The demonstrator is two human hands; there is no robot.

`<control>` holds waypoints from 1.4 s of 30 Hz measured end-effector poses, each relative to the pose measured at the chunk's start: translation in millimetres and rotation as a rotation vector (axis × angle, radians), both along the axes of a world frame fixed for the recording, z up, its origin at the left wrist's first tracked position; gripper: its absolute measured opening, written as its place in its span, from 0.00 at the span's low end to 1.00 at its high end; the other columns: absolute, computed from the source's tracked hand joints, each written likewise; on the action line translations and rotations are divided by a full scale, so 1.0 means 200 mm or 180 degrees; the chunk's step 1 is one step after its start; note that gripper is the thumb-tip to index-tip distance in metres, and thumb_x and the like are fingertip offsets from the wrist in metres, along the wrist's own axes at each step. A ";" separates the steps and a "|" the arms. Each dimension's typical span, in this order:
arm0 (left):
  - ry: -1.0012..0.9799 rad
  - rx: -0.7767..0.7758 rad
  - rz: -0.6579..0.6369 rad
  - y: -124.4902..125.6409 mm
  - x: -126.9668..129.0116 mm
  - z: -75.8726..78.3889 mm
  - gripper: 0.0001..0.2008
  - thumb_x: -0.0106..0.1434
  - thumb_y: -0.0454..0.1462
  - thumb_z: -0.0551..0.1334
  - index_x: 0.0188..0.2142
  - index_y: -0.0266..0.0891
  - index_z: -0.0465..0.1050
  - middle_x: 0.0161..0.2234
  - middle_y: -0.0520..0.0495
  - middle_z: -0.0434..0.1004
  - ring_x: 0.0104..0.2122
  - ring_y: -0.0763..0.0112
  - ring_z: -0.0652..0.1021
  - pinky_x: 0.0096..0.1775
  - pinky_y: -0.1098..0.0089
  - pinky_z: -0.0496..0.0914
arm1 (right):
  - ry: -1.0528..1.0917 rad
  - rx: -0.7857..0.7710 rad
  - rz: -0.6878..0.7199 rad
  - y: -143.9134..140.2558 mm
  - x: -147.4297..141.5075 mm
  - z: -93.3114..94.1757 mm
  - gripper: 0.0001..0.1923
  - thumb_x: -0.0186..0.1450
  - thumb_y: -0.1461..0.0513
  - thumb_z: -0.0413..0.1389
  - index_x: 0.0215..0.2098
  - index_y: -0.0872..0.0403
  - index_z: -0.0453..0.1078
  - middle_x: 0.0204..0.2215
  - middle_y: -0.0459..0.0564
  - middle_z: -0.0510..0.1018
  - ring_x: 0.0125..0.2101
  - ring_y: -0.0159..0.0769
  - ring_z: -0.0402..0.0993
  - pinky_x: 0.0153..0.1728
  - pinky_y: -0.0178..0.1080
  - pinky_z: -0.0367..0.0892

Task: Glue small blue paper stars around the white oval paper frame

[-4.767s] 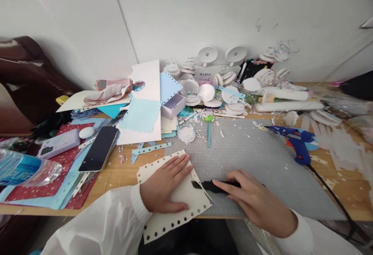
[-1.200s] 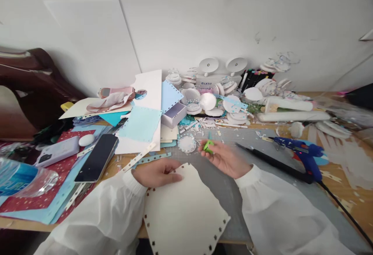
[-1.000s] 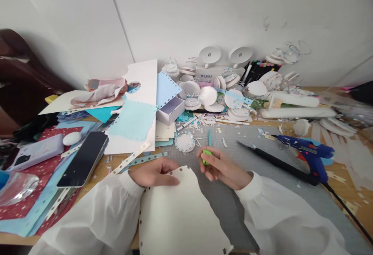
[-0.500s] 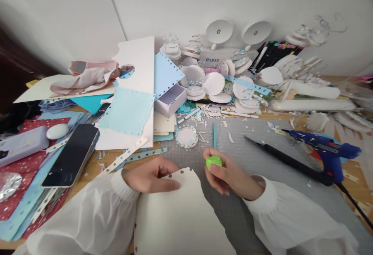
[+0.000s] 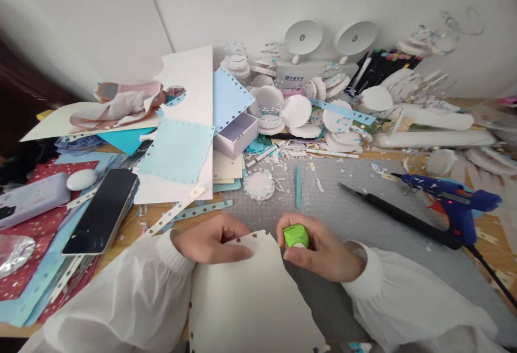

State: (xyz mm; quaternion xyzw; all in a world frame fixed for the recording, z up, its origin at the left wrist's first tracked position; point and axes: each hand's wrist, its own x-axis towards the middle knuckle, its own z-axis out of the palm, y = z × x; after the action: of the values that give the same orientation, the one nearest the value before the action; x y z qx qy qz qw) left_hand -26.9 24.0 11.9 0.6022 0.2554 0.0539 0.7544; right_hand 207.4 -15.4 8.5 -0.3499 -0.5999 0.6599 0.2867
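— Where's the green punch?
— Clamped in the right hand, at the top edge of the cream card.
— And the left hand?
— Fingers closed on that same edge, pressing it to the grey mat on the counter, a glue gun well off to the right.

My left hand and right hand are bare, no gloves, rings or watch that I can see. Both arms wear loose white sleeves of thin, slightly creased fabric, puffed along the forearm and gathered into elastic cuffs at the wrists. No markings show on the cloth.
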 end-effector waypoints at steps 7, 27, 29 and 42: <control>0.0033 0.0018 -0.0012 0.00 0.01 0.02 0.13 0.61 0.41 0.60 0.33 0.30 0.74 0.23 0.47 0.73 0.22 0.77 0.70 0.23 0.79 0.64 | -0.0059 0.0157 0.0011 0.00 -0.02 -0.02 0.13 0.59 0.57 0.59 0.34 0.53 0.59 0.23 0.40 0.58 0.21 0.25 0.53 0.21 0.31 0.51; -0.0053 -0.0090 -0.0004 0.00 0.00 0.00 0.13 0.62 0.41 0.60 0.35 0.30 0.75 0.26 0.45 0.77 0.23 0.75 0.74 0.25 0.78 0.67 | -0.1323 0.1108 -0.0633 0.00 -0.01 -0.05 0.16 0.56 0.56 0.58 0.24 0.52 0.53 0.19 0.39 0.56 0.20 0.25 0.51 0.20 0.31 0.49; -0.0072 -0.0085 -0.0005 0.00 0.01 0.00 0.13 0.62 0.41 0.60 0.35 0.30 0.75 0.26 0.44 0.77 0.23 0.75 0.74 0.25 0.79 0.67 | -0.0988 0.0707 -0.0605 0.01 -0.02 -0.04 0.16 0.56 0.57 0.58 0.26 0.52 0.53 0.20 0.39 0.55 0.20 0.25 0.50 0.19 0.30 0.49; -0.0083 -0.0001 -0.0003 -0.01 0.01 0.01 0.13 0.61 0.42 0.60 0.32 0.31 0.75 0.24 0.46 0.75 0.22 0.76 0.73 0.23 0.79 0.65 | -0.0539 0.0246 -0.0299 0.01 -0.02 -0.02 0.19 0.54 0.54 0.55 0.17 0.52 0.49 0.15 0.39 0.49 0.18 0.25 0.44 0.17 0.32 0.45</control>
State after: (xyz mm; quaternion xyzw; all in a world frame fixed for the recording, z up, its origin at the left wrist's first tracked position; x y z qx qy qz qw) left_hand -25.3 22.2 14.9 0.6015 0.2452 0.0614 0.7579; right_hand 204.3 -13.2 4.9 -0.4208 -0.6299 0.5903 0.2789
